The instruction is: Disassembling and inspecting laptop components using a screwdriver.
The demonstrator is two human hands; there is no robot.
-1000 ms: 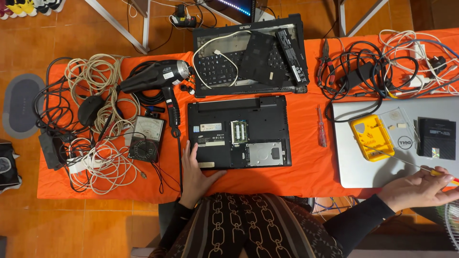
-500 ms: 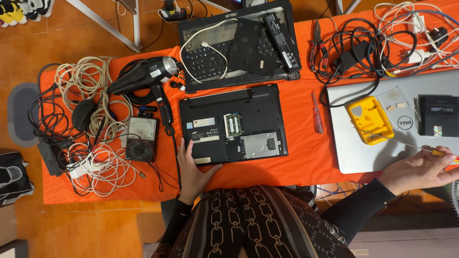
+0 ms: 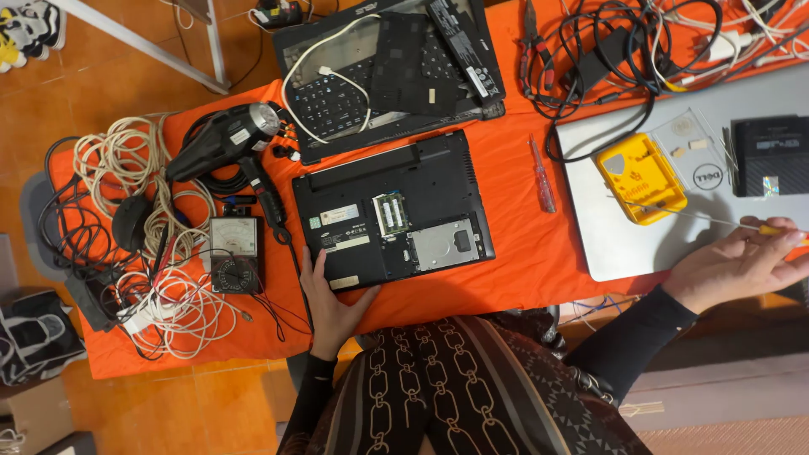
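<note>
Left hand (image 3: 331, 305) lies spread flat on the near-left corner of the opened black laptop (image 3: 392, 211) at mid-worktop (image 3: 522, 261), while right hand (image 3: 742, 263), fingers curled, pinches a thin yellow-handled screwdriver (image 3: 763, 227) over the closed silver laptop (image 3: 640, 236) beside a yellow case (image 3: 640, 177).

The right hand (image 3: 742, 261) hides most of the yellow-handled screwdriver (image 3: 779, 229) it holds, which runs off the right edge. The upper laptop (image 3: 388, 72) (keyboard side up) is cut off at the top edge.
</note>
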